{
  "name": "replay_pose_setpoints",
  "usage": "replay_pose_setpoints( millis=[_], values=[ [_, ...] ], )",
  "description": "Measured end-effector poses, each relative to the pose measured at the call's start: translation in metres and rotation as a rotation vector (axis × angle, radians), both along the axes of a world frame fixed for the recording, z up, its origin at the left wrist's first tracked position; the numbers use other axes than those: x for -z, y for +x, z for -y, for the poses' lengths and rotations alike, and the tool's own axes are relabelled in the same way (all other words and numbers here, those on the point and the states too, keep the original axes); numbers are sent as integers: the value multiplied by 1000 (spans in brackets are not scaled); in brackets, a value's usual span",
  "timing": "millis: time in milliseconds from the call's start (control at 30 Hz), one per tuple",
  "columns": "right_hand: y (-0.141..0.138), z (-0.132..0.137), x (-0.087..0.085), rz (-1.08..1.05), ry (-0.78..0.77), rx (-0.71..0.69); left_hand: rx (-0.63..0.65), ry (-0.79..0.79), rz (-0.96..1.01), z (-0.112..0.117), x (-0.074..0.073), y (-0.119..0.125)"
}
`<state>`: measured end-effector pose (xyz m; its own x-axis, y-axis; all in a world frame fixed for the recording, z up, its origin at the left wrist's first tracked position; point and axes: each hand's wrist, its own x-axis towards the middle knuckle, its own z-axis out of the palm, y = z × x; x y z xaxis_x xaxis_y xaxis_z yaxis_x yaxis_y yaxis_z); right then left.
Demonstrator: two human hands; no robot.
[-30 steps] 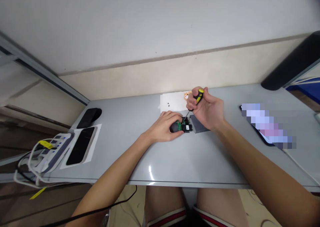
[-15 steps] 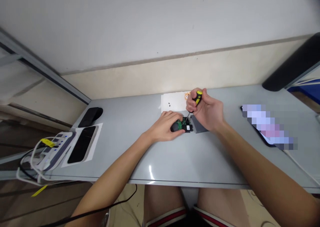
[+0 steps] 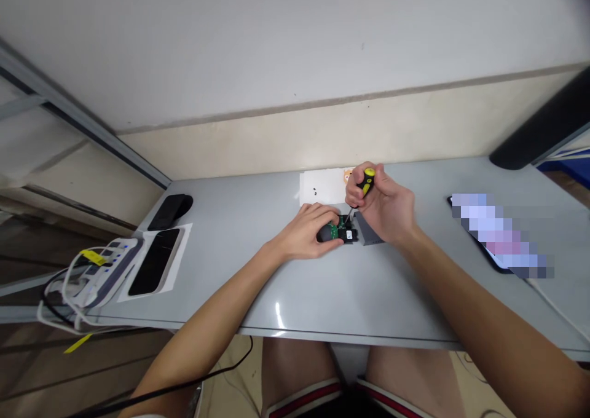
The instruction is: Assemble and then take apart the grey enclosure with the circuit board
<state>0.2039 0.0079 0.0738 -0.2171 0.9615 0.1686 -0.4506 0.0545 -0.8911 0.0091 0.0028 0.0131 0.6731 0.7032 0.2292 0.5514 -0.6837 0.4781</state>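
Observation:
A small black device with a green circuit board (image 3: 340, 231) lies in the middle of the grey table (image 3: 322, 295). My left hand (image 3: 308, 230) is closed around its left end and holds it down. Just right of it, my right hand (image 3: 382, 206) grips a yellow and black screwdriver (image 3: 366, 181) almost upright, with the tip down on the circuit board. A flat dark grey cover (image 3: 367, 233) lies under my right hand, touching the device's right side.
A white card with two small dark specks (image 3: 322, 187) lies behind the device. At the left are a phone on white paper (image 3: 154, 261), a black case (image 3: 170, 209) and a power strip with cables (image 3: 87, 276). A blurred phone (image 3: 500, 243) lies at the right.
Both hands have stayed on the device and screwdriver. The view has shifted slightly; my right hand's fingers have changed their hold on the screwdriver handle a little.

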Motion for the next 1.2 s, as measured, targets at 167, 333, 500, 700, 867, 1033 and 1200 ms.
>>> replay_pose_setpoints(
  millis=[167,333,500,700,867,1033,1200],
  values=[
    [-2,1,1,-12,9,-11,-4,-9,23,0,0,0],
    [-1,1,0,-7,4,-25,-5,-19,19,0,1,0],
    [-1,1,-1,4,9,-5,-14,-27,2,0,0,0],
    [-2,1,1,-1,-2,-9,-4,-10,11,-1,1,0],
    [-1,1,1,-20,12,-13,1,-10,-2,0,0,0],
    [-1,1,2,-15,35,-14,-1,-4,8,0,0,0],
    [-1,2,2,-28,43,-21,0,10,6,0,1,0]
  ],
)
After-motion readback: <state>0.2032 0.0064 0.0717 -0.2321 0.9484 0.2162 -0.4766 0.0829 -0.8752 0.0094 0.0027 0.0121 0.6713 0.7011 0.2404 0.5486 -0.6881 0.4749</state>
